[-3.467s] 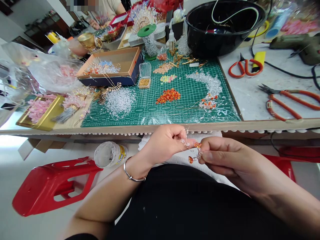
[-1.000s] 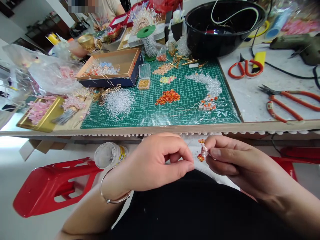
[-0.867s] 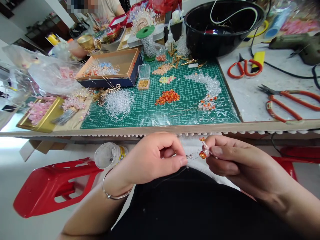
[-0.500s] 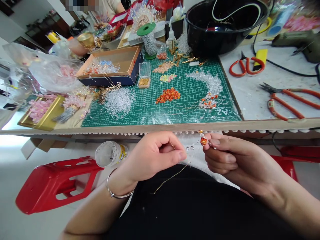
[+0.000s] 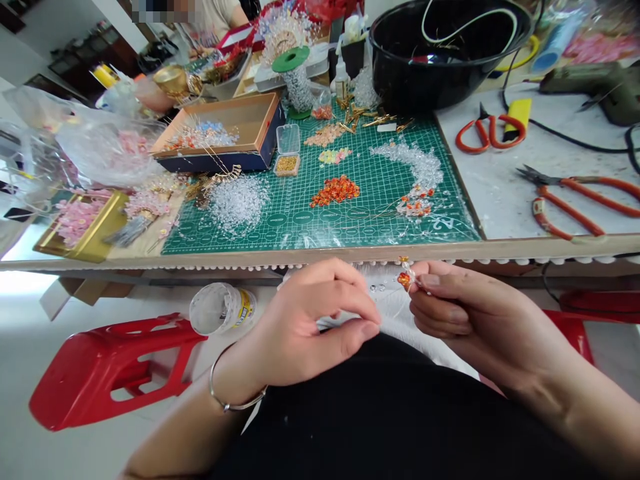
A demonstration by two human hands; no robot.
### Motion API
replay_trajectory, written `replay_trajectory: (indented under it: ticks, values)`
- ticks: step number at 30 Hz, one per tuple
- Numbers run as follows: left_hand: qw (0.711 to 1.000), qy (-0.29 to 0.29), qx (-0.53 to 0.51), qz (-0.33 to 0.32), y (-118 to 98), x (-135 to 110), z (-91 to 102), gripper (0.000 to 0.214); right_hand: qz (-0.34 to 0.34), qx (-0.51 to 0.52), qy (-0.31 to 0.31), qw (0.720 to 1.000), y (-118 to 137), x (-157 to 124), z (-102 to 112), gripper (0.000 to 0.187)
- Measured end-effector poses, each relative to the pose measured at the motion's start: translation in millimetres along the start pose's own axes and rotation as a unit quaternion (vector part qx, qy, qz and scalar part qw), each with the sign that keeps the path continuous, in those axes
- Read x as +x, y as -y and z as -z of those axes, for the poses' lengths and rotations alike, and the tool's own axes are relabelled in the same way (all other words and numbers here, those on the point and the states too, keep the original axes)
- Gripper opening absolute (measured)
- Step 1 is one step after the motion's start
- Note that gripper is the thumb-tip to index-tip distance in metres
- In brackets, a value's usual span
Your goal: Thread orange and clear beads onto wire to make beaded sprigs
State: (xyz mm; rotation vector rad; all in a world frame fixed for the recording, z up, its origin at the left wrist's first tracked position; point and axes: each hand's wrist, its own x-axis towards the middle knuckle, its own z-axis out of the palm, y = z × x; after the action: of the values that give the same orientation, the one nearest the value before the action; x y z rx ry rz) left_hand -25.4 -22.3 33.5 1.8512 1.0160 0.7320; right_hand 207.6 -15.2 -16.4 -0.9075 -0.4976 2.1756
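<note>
Right hand (image 5: pixel 467 303): fingers pinched on beaded sprig (image 5: pixel 405 275) (orange and clear), held near bench (image 5: pixel 500 246) front edge. Left hand (image 5: pixel 310 320): thumb and forefinger tips nearly meeting; any gripped item not discernible.

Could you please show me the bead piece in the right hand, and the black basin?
Bead piece (image 5: pixel 404 279): head view, on its lower orange part.
Black basin (image 5: pixel 433 87): head view, on its outer front wall.
</note>
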Motion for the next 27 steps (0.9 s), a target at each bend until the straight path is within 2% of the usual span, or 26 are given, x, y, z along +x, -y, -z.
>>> replay_trajectory:
  ticks: [1, 3, 5, 8, 11, 14, 16, 21, 24, 27]
  values:
    - [0.999, 0.015, 0.021, -0.028, -3, 0, 0.9, 0.007, 0.003, -0.003, -0.002, 1.0, 0, 0, 0, 0.01]
    - [0.997, 0.052, 0.043, -0.041, -7, 1, 0.9, 0.008, 0.008, -0.008, -0.002, 1.0, 0, 0, -1, 0.011]
    - [0.997, 0.057, 0.048, -0.011, -7, 1, -1.6, 0.009, 0.011, -0.012, 0.0, 1.0, -1, 0, 0, 0.013]
    - [0.998, 0.029, 0.032, 0.046, -3, 1, -8.0, 0.013, 0.012, -0.013, 0.003, 1.0, 0, 1, 1, 0.013]
    - [0.991, 0.034, -0.059, 0.111, 5, 3, -13.2, 0.016, 0.01, -0.013, 0.003, 1.0, -1, 1, 1, 0.011]
    - [0.966, 0.063, -0.179, 0.176, 13, 6, -14.8, 0.018, 0.005, -0.014, 0.004, 1.0, -2, 2, -1, 0.011]
    - [0.955, 0.076, -0.206, 0.2, 17, 8, -13.9, 0.019, 0.003, -0.015, 0.004, 1.0, -2, 2, -1, 0.011]
    - [0.967, 0.084, -0.111, 0.213, 18, 7, -10.7, 0.02, 0.008, -0.01, -0.002, 1.0, -3, 2, 0, 0.011]
    - [0.968, 0.075, -0.092, 0.221, 18, 6, -10.5, 0.018, 0.008, -0.009, -0.003, 1.0, -4, 3, 1, 0.01]
    - [0.978, 0.057, -0.038, 0.198, 16, 7, -9.8, 0.019, 0.017, -0.006, -0.008, 1.0, -6, 4, 3, 0.01]
